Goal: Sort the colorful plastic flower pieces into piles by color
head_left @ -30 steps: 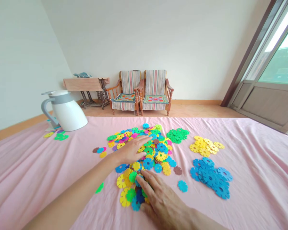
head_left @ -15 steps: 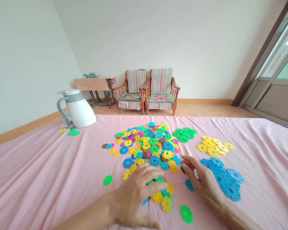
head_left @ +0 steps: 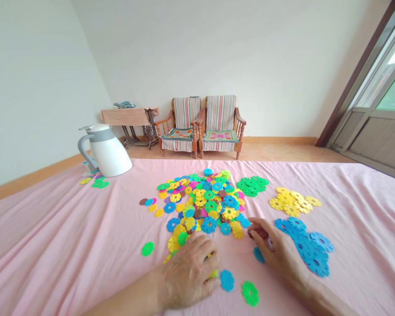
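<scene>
While one jug (head_left: 113,153) and two chairs (head_left: 221,115) stand beyond, left hand (head_left: 191,274) and right hand (head_left: 280,251) curl among discs (head_left: 173,243), grip unclear.

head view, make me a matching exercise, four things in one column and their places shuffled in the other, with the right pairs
Things:
1. white jug
2. all-yellow pile
3. left hand
4. right hand

Places:
A. between the all-green pile and the all-blue pile
B. just left of the all-blue pile
C. far left part of the pink cloth
D. over the near end of the mixed pile

Pairs: 1-C, 2-A, 3-D, 4-B
</scene>
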`<state>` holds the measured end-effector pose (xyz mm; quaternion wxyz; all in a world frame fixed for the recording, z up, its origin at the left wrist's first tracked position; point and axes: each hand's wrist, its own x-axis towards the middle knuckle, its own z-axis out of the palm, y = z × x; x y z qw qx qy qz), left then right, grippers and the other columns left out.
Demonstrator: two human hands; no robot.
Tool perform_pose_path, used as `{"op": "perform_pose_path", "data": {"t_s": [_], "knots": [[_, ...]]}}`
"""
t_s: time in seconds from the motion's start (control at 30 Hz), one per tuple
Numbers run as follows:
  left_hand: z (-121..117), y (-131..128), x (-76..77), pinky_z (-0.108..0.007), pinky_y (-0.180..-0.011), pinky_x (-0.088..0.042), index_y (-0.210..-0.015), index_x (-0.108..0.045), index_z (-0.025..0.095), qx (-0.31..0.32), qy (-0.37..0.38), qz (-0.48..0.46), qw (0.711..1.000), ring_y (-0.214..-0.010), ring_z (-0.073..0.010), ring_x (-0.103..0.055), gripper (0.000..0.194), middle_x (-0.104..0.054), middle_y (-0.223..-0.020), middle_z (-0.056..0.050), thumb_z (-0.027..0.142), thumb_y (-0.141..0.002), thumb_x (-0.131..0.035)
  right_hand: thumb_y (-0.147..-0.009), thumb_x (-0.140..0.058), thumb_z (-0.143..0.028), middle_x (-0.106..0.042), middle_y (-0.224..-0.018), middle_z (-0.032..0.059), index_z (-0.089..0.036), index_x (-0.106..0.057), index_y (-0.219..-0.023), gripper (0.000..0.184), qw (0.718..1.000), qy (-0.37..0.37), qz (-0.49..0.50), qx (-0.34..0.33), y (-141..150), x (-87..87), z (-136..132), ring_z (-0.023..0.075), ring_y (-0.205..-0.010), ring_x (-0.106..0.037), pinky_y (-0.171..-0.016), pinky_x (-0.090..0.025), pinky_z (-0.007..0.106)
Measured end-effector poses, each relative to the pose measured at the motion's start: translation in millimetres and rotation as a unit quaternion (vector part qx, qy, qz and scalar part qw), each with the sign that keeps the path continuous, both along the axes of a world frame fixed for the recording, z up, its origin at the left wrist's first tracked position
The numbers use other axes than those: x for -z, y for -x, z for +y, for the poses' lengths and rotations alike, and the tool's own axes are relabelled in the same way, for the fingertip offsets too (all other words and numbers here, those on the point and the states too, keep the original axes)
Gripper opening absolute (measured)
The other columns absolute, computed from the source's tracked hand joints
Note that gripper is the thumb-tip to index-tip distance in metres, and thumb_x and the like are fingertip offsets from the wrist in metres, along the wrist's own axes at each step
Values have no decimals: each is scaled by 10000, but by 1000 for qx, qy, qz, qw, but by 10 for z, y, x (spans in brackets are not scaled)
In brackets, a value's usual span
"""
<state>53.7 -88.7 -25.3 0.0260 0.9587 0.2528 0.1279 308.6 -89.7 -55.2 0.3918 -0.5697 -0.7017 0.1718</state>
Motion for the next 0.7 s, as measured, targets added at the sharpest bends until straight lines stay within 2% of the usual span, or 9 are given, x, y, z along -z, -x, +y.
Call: {"op": "perform_pose_path", "data": {"t_s": [0.1,0.23,0.47,0.6,0.7], "knots": [[31,259,-21,-380,-840,-401,-813,-481,185,-18,2,-9,1000,-840,-198,-462,48,-543,-882,-40,146,-834,-499,-909,-417,-330,-690,-876,43,-213,-558,-1126,284,1000,0,-2,-2,3,-5,2,159,-718,-638,-648,-527,276],[74,580,-59,-376,-823,-402,-786,-476,186,-37,-11,-21,999,-803,-190,-465,160,-541,-823,-37,101,-881,-379,-900,-421,-320,-689,-871,40,-219,-564,-1120,282,1000,-3,-11,-3,-9,10,12,162,-717,-637,-638,-527,275],[219,1165,-104,-385,-845,-414,-783,-516,193,-76,-40,8,996,-785,-191,-497,173,-550,-798,-35,101,-862,-392,-886,-430,-310,-688,-859,33,-220,-582,-1104,280,1000,-16,-16,-9,-26,22,25,164,-726,-646,-659,-531,276],[410,1508,-108,-367,-834,-428,-772,-554,197,-147,-69,24,987,-833,-200,-527,195,-582,-820,-40,124,-871,-403,-903,-411,-297,-675,-883,43,-215,-563,-1107,267,1000,-5,-27,-12,-8,-16,11,170,-758,-637,-685,-521,290],[518,1604,-104,-380,-833,-436,-837,-610,198,-232,-119,2,965,-896,-226,-552,202,-616,-892,-59,165,-880,-416,-903,-411,-302,-670,-890,46,-217,-569,-1082,253,999,-2,-32,-13,1,-22,12,178,-770,-636,-685,-520,296]]}}
